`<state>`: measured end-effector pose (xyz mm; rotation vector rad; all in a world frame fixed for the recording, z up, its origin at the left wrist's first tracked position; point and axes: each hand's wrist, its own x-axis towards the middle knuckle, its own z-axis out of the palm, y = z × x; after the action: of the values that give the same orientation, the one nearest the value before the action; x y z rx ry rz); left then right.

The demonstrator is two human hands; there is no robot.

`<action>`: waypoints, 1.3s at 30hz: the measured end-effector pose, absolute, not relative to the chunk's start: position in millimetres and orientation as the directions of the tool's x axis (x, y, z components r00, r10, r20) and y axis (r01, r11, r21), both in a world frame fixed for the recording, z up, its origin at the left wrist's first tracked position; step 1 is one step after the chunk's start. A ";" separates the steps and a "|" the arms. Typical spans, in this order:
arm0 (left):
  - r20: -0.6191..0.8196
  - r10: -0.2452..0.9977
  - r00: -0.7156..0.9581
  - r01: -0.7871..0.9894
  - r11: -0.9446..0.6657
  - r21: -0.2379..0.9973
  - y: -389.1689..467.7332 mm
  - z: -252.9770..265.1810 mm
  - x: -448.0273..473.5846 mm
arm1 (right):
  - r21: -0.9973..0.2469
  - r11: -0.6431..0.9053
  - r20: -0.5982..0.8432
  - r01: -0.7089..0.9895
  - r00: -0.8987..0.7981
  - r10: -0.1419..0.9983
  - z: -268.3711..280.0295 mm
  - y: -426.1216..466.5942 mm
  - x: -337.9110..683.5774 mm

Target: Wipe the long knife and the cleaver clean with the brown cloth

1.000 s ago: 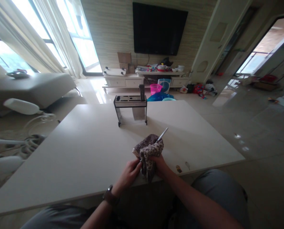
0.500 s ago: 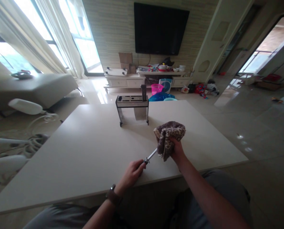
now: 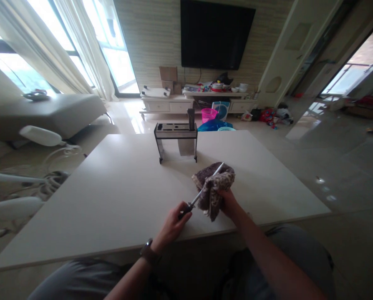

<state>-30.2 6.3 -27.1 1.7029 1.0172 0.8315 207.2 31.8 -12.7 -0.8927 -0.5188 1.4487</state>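
Observation:
My left hand (image 3: 176, 221) is closed around the dark handle of a sharpening steel (image 3: 197, 196), near the table's front edge. The steel's thin metal rod points up and to the right. A brown patterned cloth (image 3: 212, 183) is bunched around the middle of the rod, and the rod's tip shows beyond a fold. My right hand (image 3: 229, 203) grips the cloth from its right side; some of its fingers are hidden in the cloth. Beyond my hands, a knife block (image 3: 176, 134) with clear sides stands upright on the table. One wide-bladed cleaver (image 3: 190, 120) sits in its right end.
The white table (image 3: 117, 187) has its front edge close to my knees. White chairs (image 3: 42, 135) stand to the left. A pink basket (image 3: 209, 115) and a cluttered low cabinet (image 3: 180, 107) are past the far edge, under a wall-mounted television (image 3: 216, 35).
The cloth and my right hand have moved down and left along the rod, closer to my left hand. The rod's tip, hidden before, now shows. The view has shifted slightly.

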 end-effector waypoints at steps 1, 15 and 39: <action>0.078 0.899 0.432 0.241 -0.198 0.950 6.8 -27.6 -30.6 | -0.793 -0.121 -0.200 -0.597 0.068 0.977 -17.5 27.2 195.7; 0.035 0.874 0.485 0.221 -0.162 0.962 9.6 -26.7 -30.3 | -0.792 -0.063 -0.248 -0.607 0.227 0.942 -23.0 25.2 165.3; 0.115 0.953 0.281 0.284 -0.197 0.938 1.7 -40.9 -24.9 | -0.762 0.014 -0.174 -0.647 0.226 0.958 -8.5 33.8 215.3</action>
<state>-24.9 1.7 -40.9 1.6719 1.1465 0.9563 215.3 33.8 -8.5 -0.8602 -0.4546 1.3187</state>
